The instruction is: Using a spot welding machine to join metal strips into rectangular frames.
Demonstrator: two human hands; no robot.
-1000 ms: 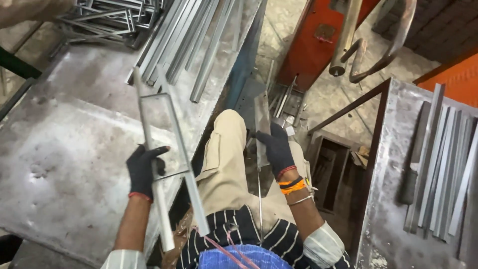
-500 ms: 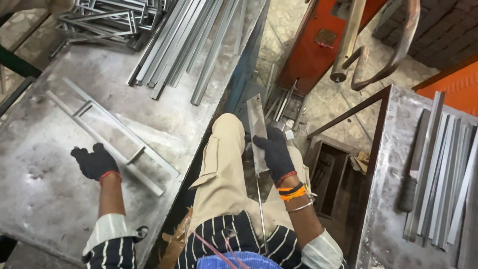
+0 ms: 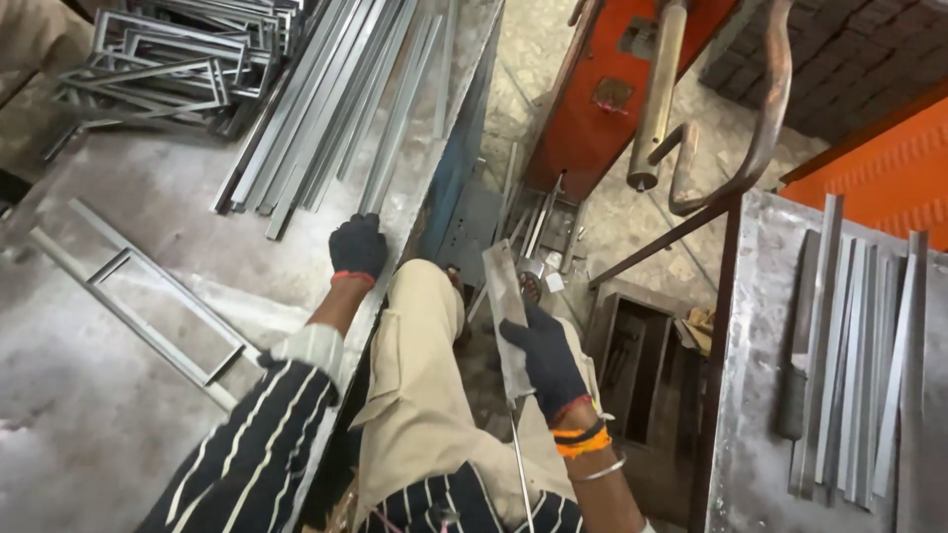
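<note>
Steel counter [image 3: 118,395]: left hand [image 3: 357,247] curled on strips [image 3: 326,118]; right hand [image 3: 545,360] grips flat strip [image 3: 504,306] mid-length, stiff, slick.

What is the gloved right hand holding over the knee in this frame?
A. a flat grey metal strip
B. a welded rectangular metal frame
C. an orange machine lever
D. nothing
A: the right hand in a black glove grips a flat grey metal strip standing nearly upright beside the beige-trousered knee, while the rectangular metal frame lies apart on the steel table.
</note>
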